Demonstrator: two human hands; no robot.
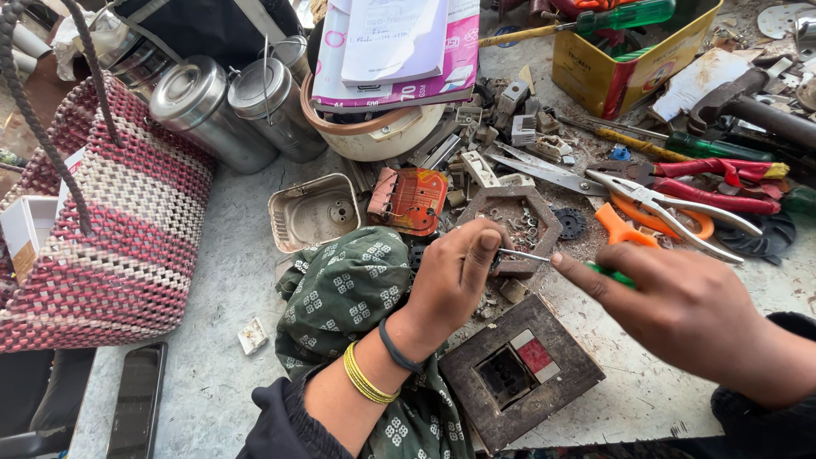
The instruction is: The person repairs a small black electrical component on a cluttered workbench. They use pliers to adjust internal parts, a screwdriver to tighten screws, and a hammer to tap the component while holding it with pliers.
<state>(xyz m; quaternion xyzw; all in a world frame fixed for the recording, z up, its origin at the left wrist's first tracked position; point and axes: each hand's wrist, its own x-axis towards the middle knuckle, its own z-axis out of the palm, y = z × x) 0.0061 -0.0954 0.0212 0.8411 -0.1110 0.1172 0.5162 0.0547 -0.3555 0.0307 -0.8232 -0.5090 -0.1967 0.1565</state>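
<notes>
- The fingers (476, 255) of the left hand (450, 285) are curled shut around a small dark part that is mostly hidden, over the middle of the counter (229, 280).
- The right hand (688, 310) pinches a screwdriver (544, 257) with a green handle, forefinger stretched along it; the thin metal tip points left and reaches the left hand's fingers.
- Just beyond both hands sits a hexagonal tray (517, 217) with small screws and washers in it.
- Near the hands lies a dark square switch plate (518, 370) with a red and white rocker.
- A green patterned cloth (348, 297) lies under the left wrist.
- Pliers (705, 197) with red grips lie to the far right.
- A woven red and white basket (110, 229) stands at the left.
</notes>
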